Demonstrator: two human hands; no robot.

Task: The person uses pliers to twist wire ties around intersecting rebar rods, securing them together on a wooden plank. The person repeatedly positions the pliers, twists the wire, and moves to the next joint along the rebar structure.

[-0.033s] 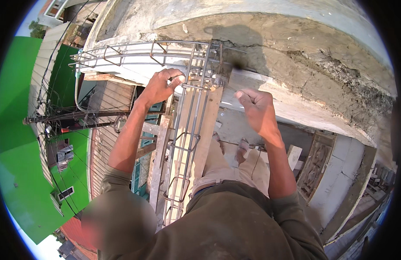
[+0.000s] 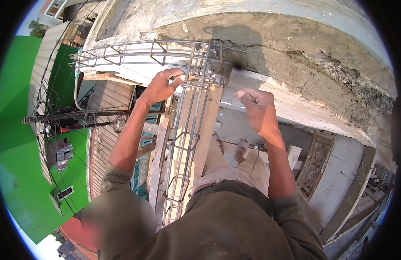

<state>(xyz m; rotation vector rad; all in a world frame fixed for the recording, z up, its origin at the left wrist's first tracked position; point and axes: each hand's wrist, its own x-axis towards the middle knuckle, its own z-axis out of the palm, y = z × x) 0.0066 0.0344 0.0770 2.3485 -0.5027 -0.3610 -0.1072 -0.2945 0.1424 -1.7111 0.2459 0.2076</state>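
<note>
A long steel rebar cage [image 2: 196,87] with rectangular stirrups runs away from me and meets a second rebar cage [image 2: 153,61] at a corner by the wall. My left hand [image 2: 163,88] is closed in a pinch at the left side of the near cage, close to the corner; what its fingertips hold is hidden. My right hand [image 2: 257,107] is closed to the right of the corner, apart from the bars. A thin wire [image 2: 230,88] runs from beside the cage to its fingertips.
Beneath the near cage lies a wooden board [image 2: 212,112]. A rough mortared wall ledge [image 2: 291,47] curves across the far side. Electric cables [image 2: 48,82] and a green building [image 2: 18,173] stand to the left, well below. My sandalled feet [image 2: 241,149] stand low between wall and cage.
</note>
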